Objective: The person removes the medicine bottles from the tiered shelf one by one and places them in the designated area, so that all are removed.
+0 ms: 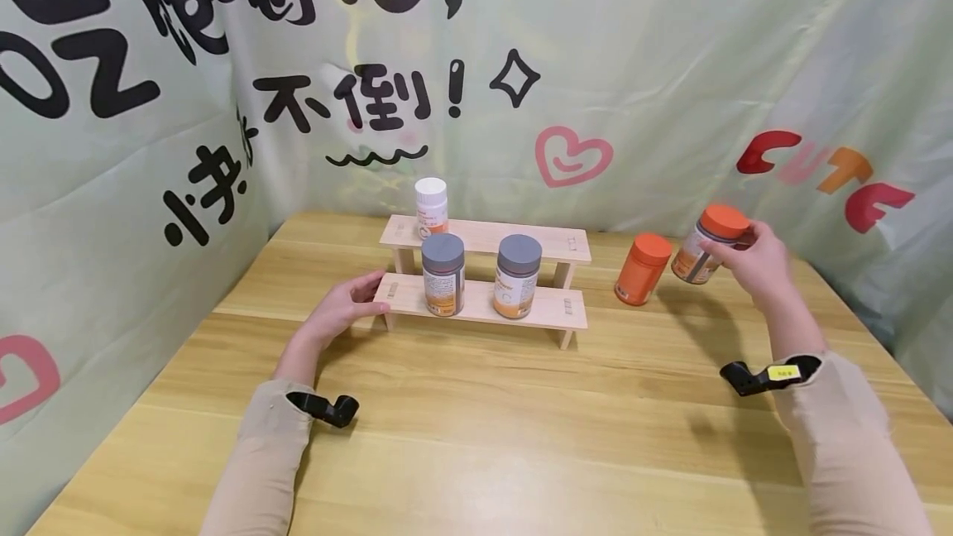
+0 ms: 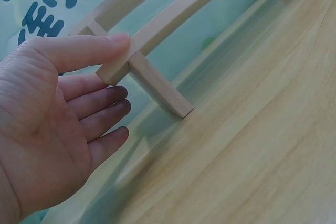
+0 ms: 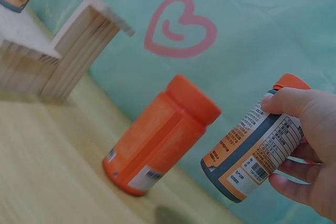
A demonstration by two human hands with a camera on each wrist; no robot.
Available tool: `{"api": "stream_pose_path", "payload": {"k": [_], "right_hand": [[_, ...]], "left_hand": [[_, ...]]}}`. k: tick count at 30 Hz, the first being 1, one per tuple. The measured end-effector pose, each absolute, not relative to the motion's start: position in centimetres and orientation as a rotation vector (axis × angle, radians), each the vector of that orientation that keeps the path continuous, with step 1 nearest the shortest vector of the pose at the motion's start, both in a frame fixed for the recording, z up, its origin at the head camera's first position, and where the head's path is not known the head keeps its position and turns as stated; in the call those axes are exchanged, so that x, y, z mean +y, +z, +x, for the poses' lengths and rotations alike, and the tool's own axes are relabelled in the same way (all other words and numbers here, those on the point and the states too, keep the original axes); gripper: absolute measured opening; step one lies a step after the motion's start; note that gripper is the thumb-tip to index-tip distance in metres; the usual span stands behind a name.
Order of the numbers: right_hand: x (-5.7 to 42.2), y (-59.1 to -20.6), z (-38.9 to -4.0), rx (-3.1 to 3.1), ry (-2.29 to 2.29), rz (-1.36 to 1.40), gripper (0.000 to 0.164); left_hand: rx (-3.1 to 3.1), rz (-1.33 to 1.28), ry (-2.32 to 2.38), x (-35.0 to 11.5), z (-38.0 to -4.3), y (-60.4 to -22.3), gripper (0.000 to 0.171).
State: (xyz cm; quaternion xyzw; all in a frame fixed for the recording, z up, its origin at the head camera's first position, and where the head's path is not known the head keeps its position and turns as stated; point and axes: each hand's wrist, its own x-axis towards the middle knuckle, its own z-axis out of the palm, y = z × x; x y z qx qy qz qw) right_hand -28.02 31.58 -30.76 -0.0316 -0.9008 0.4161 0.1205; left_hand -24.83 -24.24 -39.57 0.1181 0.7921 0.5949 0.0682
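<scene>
My right hand (image 1: 761,265) grips a supplement bottle with an orange lid and a grey, orange and white label (image 3: 257,145), tilted and held above the table. Beside it an all-orange bottle (image 1: 643,270) stands on the tabletop. At the left end of a two-step wooden display rack (image 1: 476,304), my left hand (image 2: 58,103) pinches the lower board between thumb and index finger, its other fingers loosely bent. Two grey-lidded bottles stand on that lower step, one on the left (image 1: 443,275) and one near the middle (image 1: 516,278). A small white bottle (image 1: 432,209) occupies the upper step's left end.
The rack and bottles are on a light wood table (image 1: 476,437). Behind it hangs a pale green cloth (image 1: 663,64) with black writing, a pink heart and coloured letters. Each sleeve carries a black wrist camera, left (image 1: 325,409) and right (image 1: 770,375).
</scene>
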Motion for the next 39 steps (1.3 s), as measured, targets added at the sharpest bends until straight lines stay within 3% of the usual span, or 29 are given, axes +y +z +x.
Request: {"api": "stream_pose_path", "payload": {"k": [18,39], "right_hand": [[31.5,-34.5,-27.6,-2.636,1.189,-0.059,0.066],[31.5,-35.4,-27.3,-2.689,1.237,-0.023,0.070]], "left_hand": [[2.388,0.362,1.796,-24.3,-24.9,-39.6,0.070],[2.364,0.362,1.820,-24.1,-24.7,-39.5,0.070]]}}
